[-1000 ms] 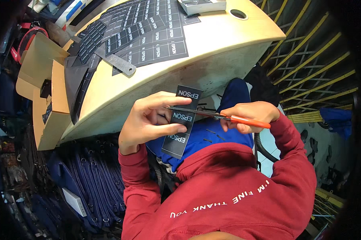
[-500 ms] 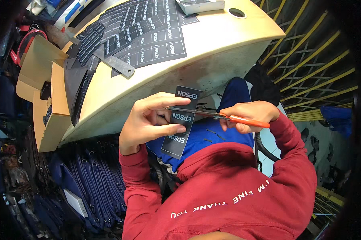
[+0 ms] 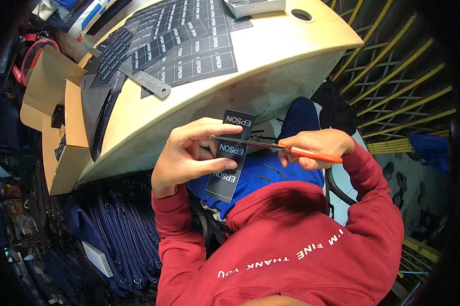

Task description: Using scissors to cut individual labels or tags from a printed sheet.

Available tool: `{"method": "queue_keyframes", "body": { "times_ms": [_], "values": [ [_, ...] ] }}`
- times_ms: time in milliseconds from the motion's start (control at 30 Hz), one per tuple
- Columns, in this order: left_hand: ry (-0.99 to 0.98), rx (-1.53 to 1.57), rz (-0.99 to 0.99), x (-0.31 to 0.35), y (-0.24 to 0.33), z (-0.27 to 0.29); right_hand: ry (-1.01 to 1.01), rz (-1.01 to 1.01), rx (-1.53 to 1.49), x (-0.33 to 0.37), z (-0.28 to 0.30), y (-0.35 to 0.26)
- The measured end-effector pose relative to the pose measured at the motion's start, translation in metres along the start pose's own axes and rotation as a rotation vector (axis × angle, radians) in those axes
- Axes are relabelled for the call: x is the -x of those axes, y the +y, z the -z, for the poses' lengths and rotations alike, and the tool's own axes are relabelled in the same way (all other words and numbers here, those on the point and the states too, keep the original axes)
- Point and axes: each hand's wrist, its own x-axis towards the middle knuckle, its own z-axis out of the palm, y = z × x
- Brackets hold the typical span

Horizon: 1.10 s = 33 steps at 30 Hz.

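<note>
1. Strip (image 3: 235, 152) held in my left grip (image 3: 181, 153), above my lap (image 3: 299, 175).
2. My right grip (image 3: 319, 144) clasps the scissors (image 3: 281, 148) by their orange handle (image 3: 319, 154), blades (image 3: 254, 143) lying across the strip.
3. Cutting crosswise seems the step in hand; the next move calls for a steady strip and a straight squeeze.

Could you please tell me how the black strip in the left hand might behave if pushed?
The black strip probably has some stiffness, since its lower end extends flat past the left hand. It looks thin, so likely light and bendable.
</note>
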Motion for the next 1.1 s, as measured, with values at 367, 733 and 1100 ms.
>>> {"method": "queue_keyframes", "body": {
  "times_ms": [367, 733, 1100],
  "values": [
    [0.011, -0.003, 0.006, 0.0001, -0.0008, -0.0002, 0.084, -0.007, 0.008, -0.0015, -0.0017, -0.003],
    [0.008, -0.035, -0.02, -0.0002, -0.001, -0.0001, 0.121, -0.023, 0.059, 0.0002, -0.0034, 0.0],
    [-0.001, -0.067, -0.017, -0.0001, 0.0019, 0.0011, 0.128, -0.082, 0.096, -0.0012, -0.003, 0.0033]
  ]
}}
